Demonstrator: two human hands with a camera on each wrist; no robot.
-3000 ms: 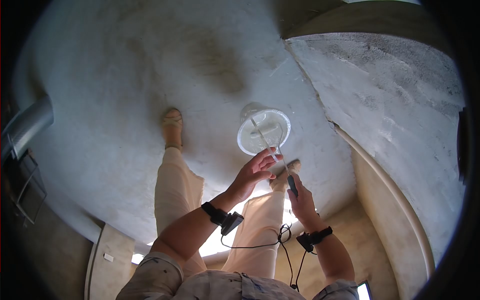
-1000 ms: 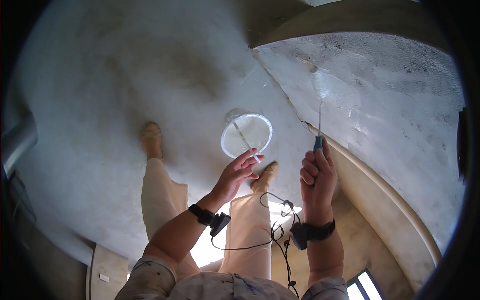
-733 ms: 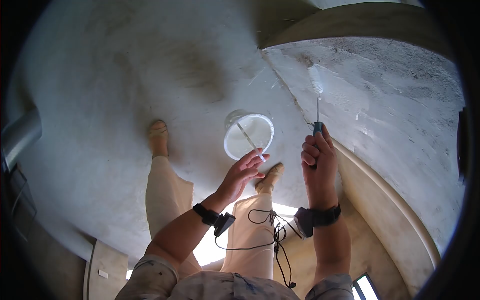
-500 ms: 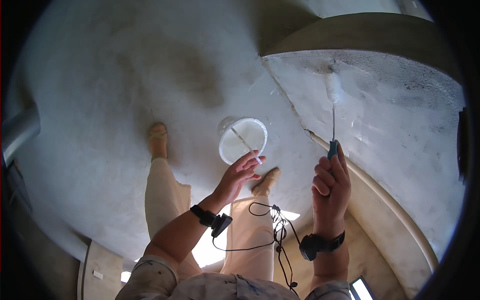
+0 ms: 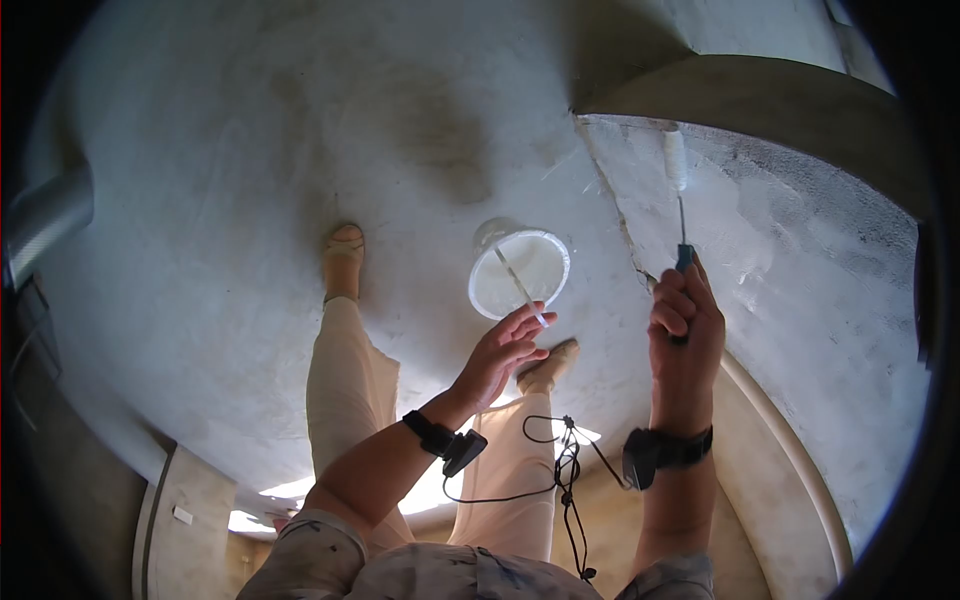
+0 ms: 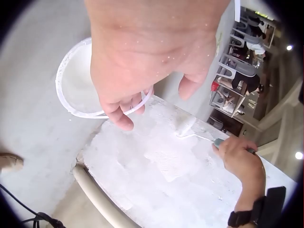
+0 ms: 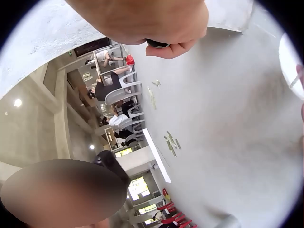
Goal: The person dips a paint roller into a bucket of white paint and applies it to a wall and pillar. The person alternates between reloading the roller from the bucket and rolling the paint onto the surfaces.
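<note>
Hanging bucket (image 5: 490, 232): a white open pail, dangling in the air above the grey floor (image 5: 250, 200). It sits between the person's feet, just left of the rough slab's (image 5: 790, 250) left edge, and only the hand carries it.
Bail (image 5: 520, 288): a thin pale strip that crosses the pail's mouth and rises to the fingers.
Left hand (image 5: 500, 355): the fingers are hooked under the top of the bail and the rest of the palm is loose.
Bucket, handling: probably fairly light, but free to swing, and whatever is inside could slop. The middle of the bail looks like the place to hold it so it hangs level.
Right hand (image 5: 685, 320): a fist wrapped tightly round the roller's blue grip (image 5: 684, 258).
Roller (image 5: 677, 160): small, with its sleeve lying on the patchy white slab near the top edge, close to the upper left corner.
Roller, handling: likely light, with a stiff thin shank and a wet sleeve that would smear, so I'd hold it by the blue grip only.
</note>
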